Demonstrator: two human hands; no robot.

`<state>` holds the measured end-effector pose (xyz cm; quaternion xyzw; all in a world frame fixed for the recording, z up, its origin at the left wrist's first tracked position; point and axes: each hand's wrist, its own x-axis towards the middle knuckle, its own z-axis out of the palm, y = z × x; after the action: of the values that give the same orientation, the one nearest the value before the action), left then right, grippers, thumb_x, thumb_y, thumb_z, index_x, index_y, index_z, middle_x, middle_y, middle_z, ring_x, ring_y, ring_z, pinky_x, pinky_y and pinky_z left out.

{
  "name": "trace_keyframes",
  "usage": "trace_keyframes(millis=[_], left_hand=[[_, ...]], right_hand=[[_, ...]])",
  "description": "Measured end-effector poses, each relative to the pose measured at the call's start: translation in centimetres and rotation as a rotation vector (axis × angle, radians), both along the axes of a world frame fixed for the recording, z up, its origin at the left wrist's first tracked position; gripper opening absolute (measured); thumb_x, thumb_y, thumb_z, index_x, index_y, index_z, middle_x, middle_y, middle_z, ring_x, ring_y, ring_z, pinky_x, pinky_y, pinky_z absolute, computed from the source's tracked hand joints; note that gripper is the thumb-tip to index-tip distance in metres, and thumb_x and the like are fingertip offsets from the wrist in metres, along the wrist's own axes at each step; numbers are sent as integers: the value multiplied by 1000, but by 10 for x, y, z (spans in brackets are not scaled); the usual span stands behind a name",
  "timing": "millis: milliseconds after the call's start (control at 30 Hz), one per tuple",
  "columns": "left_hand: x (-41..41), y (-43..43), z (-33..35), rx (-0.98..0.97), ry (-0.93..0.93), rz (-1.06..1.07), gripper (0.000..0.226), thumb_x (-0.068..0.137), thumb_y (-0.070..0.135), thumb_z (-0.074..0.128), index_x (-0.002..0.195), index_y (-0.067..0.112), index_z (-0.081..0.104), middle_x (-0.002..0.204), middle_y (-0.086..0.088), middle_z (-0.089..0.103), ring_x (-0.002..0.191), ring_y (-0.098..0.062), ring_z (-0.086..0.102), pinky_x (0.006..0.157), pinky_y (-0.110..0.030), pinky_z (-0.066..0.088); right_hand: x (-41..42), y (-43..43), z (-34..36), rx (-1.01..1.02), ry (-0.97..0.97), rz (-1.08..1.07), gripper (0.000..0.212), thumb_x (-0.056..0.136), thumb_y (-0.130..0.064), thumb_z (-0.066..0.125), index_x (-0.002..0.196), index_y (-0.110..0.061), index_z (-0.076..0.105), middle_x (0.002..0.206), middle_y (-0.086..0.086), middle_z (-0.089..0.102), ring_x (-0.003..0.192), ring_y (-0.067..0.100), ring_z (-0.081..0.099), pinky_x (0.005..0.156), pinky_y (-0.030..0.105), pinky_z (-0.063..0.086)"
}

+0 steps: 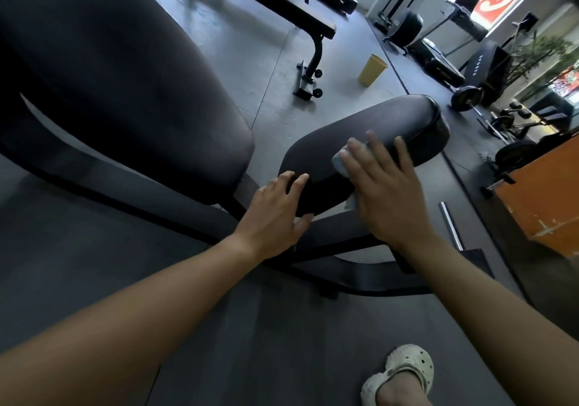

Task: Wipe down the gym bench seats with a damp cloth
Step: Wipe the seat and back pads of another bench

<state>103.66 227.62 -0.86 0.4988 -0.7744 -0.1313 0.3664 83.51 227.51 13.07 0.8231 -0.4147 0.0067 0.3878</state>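
Note:
A black padded bench seat (391, 120) sits in the middle of the view, beside the bench's large black back pad (119, 92) at the left. My right hand (385, 189) lies flat with straight fingers on a light blue cloth (340, 162), pressing it onto the seat's near side; most of the cloth is hidden under the palm. My left hand (275, 214) grips the seat's near left edge, fingers curled over the top and thumb under the rim.
A yellow cup (372, 69) stands on the grey floor beyond the seat. Another bench (282, 13) is at the back. A barbell with weights (470, 98) and an orange box (545, 192) lie to the right. My foot in a pale clog (404, 374) is at the bottom.

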Motion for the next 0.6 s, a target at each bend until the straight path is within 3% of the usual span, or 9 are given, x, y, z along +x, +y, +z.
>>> trace_keyframes(millis=[167, 300, 400, 500, 600], left_hand=[[-4, -1, -3, 22, 25, 32, 68, 101, 51, 53, 155, 17, 31, 150, -11, 41, 132, -30, 48, 107, -45, 44], [-3, 0, -6, 3, 5, 31, 69, 101, 50, 53, 157, 17, 30, 150, -13, 42, 130, -30, 50, 105, -45, 46], [-2, 0, -8, -6, -10, 29, 71, 100, 47, 55, 158, 18, 28, 148, -14, 43, 129, -31, 51, 105, -47, 47], [1, 0, -12, -7, -16, 21, 72, 99, 47, 56, 158, 20, 27, 146, -11, 45, 128, -29, 51, 105, -49, 46], [6, -3, -16, 3, -29, 46, 70, 97, 51, 54, 155, 19, 33, 146, -6, 48, 131, -26, 51, 107, -49, 44]], right_hand=[[-20, -1, 26, -108, -229, -66, 58, 97, -21, 37, 153, -9, 41, 163, 10, 34, 155, 34, 17, 125, 57, 9], [-6, 6, -2, -111, -357, -79, 58, 100, -15, 38, 158, -7, 33, 167, 12, 23, 156, 39, 10, 125, 57, 10], [3, 12, -35, -7, -251, -28, 61, 103, -16, 45, 160, -9, 25, 169, 13, 16, 156, 39, 5, 126, 57, 9], [14, 16, -57, 103, -10, 46, 66, 103, -21, 47, 162, -10, 21, 170, 12, 13, 157, 35, 4, 127, 53, 7], [25, 11, -43, 129, 89, 72, 58, 103, -25, 41, 158, -9, 33, 165, 12, 29, 156, 33, 18, 127, 54, 7]])
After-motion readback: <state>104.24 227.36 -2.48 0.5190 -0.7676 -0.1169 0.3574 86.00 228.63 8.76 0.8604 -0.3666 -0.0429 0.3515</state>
